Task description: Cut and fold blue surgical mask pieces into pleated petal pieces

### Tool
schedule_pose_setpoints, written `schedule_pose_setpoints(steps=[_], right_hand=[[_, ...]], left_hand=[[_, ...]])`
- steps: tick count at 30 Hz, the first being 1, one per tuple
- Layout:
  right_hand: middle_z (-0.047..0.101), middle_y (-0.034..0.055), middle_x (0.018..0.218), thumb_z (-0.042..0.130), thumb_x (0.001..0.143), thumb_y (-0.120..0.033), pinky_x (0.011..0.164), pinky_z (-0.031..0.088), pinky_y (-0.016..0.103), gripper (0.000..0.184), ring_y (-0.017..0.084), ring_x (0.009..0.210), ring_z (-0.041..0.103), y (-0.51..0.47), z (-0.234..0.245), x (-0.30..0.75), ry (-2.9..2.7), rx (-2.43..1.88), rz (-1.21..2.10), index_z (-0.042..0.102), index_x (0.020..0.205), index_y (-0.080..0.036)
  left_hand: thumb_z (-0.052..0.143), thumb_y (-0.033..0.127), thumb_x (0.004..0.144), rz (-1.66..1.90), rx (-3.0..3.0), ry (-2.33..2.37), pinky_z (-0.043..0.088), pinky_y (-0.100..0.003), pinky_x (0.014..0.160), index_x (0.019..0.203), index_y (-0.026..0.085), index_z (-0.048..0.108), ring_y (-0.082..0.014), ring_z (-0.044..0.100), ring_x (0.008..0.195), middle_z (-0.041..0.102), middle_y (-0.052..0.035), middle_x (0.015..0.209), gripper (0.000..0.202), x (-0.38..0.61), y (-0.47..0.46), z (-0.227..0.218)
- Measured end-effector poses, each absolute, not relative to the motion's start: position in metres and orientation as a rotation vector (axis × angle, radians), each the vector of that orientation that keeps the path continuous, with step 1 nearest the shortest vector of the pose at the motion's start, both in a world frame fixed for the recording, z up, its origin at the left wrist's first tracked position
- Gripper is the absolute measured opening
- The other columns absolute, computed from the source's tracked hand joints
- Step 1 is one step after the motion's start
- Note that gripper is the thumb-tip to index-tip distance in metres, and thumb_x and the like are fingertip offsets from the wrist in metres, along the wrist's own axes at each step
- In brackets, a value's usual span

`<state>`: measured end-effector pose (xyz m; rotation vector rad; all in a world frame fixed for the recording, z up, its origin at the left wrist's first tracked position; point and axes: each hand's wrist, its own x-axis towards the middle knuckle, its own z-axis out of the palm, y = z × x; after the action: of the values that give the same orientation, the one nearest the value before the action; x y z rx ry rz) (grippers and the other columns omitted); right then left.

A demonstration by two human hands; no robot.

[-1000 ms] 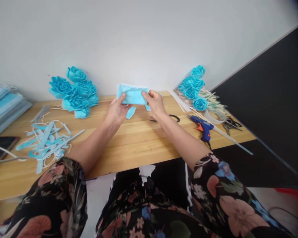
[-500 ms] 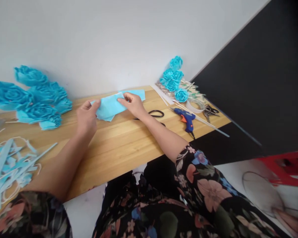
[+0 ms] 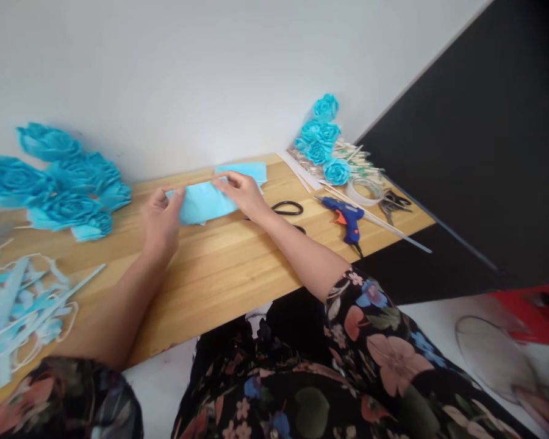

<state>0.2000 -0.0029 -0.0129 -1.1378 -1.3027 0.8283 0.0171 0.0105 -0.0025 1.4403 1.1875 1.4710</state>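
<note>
Between my hands is a light-blue sheet (image 3: 204, 203), which looks like thin fabric or crepe paper, spread a little above the wooden table. My left hand (image 3: 161, 219) pinches its left end between thumb and fingers. At the upper right edge, my right hand (image 3: 243, 196) grips the same sheet with fingers bent over it. Behind the right hand lies another blue piece (image 3: 249, 172) flat on the table. Black-handled scissors (image 3: 289, 208) rest by my right wrist, their blades partly hidden under the hand and forearm.
Large blue fabric roses (image 3: 68, 177) stand at left, above a heap of blue and white strips (image 3: 27, 305). At right are smaller blue roses (image 3: 320, 140), thin sticks (image 3: 359, 161), a tape roll (image 3: 365, 191), a blue glue gun (image 3: 345, 218) and pliers (image 3: 394, 204).
My right hand has shifted slightly left along the sheet's top edge. More of the sheet now hangs below that hand. My left hand keeps its pinch, and the view has shifted a little.
</note>
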Motion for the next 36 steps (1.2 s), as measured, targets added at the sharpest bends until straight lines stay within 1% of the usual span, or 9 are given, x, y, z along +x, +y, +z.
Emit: schedule_pose_setpoints(steps=[3, 5, 9, 16, 21, 27, 29, 31, 36], right_hand=[[0.048, -0.0033, 0.067, 0.065, 0.082, -0.052, 0.057, 0.033, 0.025, 0.031, 0.011, 0.063, 0.042, 0.001, -0.017, 0.202, -1.25, -1.131, 0.79, 0.067, 0.083, -0.021], [0.05, -0.0027, 0.069, 0.063, 0.083, -0.052, 0.06, 0.035, 0.026, 0.031, 0.012, 0.065, 0.043, 0.001, -0.018, 0.203, -1.245, -1.128, 0.757, 0.066, 0.081, -0.021], [0.054, -0.0015, 0.072, 0.06, 0.084, -0.052, 0.067, 0.04, 0.027, 0.032, 0.014, 0.07, 0.047, -0.001, -0.016, 0.204, -1.245, -1.136, 0.685, 0.064, 0.078, -0.02], [0.052, -0.0017, 0.069, 0.055, 0.088, -0.05, 0.066, 0.038, 0.028, 0.033, 0.014, 0.067, 0.044, -0.003, -0.013, 0.208, -1.282, -1.219, 0.54, 0.064, 0.079, -0.021], [0.054, -0.001, 0.069, 0.051, 0.09, -0.047, 0.066, 0.038, 0.028, 0.032, 0.015, 0.067, 0.046, -0.004, -0.009, 0.211, -1.35, -1.271, 0.471, 0.066, 0.082, -0.02], [0.059, -0.0005, 0.072, 0.051, 0.09, -0.043, 0.07, 0.041, 0.029, 0.029, 0.016, 0.068, 0.05, -0.007, -0.005, 0.212, -1.417, -1.279, 0.436, 0.07, 0.088, -0.021], [0.061, -0.0007, 0.073, 0.055, 0.088, -0.046, 0.071, 0.043, 0.029, 0.03, 0.016, 0.069, 0.052, -0.006, -0.007, 0.212, -1.393, -1.236, 0.522, 0.071, 0.09, -0.021], [0.063, -0.0002, 0.076, 0.058, 0.086, -0.052, 0.07, 0.045, 0.029, 0.034, 0.016, 0.07, 0.055, -0.004, -0.01, 0.211, -1.329, -1.183, 0.666, 0.071, 0.092, -0.021], [0.07, 0.0037, 0.083, 0.054, 0.079, -0.077, 0.067, 0.049, 0.03, 0.061, 0.018, 0.074, 0.063, -0.001, -0.014, 0.21, -1.146, -1.159, 0.993, 0.072, 0.101, -0.023]], left_hand=[[0.071, 0.036, 0.078, 1.438, 1.438, 1.197, 0.036, -0.022, 0.055, 0.076, 0.019, 0.065, -0.0101, 0.044, 0.06, 0.05, 0.0035, 0.063, 0.018, 0.015, 0.014, -0.004], [0.069, 0.038, 0.08, 1.413, 1.422, 1.196, 0.036, -0.021, 0.055, 0.076, 0.019, 0.064, -0.0097, 0.043, 0.058, 0.048, 0.0041, 0.061, 0.02, 0.014, 0.016, -0.005], [0.066, 0.037, 0.081, 1.411, 1.4, 1.171, 0.036, -0.021, 0.055, 0.076, 0.017, 0.065, -0.0096, 0.043, 0.058, 0.051, 0.0032, 0.063, 0.02, 0.013, 0.017, -0.004], [0.068, 0.037, 0.076, 1.366, 1.377, 1.14, 0.036, -0.022, 0.051, 0.071, 0.017, 0.066, -0.0096, 0.042, 0.055, 0.055, 0.002, 0.062, 0.021, 0.014, 0.016, -0.004], [0.069, 0.037, 0.076, 1.373, 1.354, 1.145, 0.036, -0.022, 0.05, 0.071, 0.017, 0.066, -0.0096, 0.043, 0.054, 0.057, 0.0019, 0.063, 0.021, 0.014, 0.018, -0.007], [0.069, 0.03, 0.076, 1.416, 1.306, 1.158, 0.038, -0.021, 0.055, 0.072, 0.017, 0.065, -0.01, 0.049, 0.06, 0.059, 0.0029, 0.065, 0.014, 0.013, 0.017, -0.003], [0.069, 0.028, 0.075, 1.434, 1.308, 1.151, 0.039, -0.021, 0.058, 0.072, 0.017, 0.065, -0.01, 0.05, 0.062, 0.06, 0.0028, 0.066, 0.012, 0.013, 0.018, -0.004], [0.069, 0.028, 0.076, 1.453, 1.317, 1.137, 0.04, -0.021, 0.06, 0.072, 0.017, 0.065, -0.0101, 0.051, 0.064, 0.062, 0.0024, 0.069, 0.012, 0.013, 0.02, -0.005], [0.068, 0.032, 0.077, 1.47, 1.364, 1.125, 0.04, -0.022, 0.063, 0.075, 0.018, 0.066, -0.0109, 0.052, 0.066, 0.062, 0.0019, 0.071, 0.015, 0.012, 0.023, -0.012]])
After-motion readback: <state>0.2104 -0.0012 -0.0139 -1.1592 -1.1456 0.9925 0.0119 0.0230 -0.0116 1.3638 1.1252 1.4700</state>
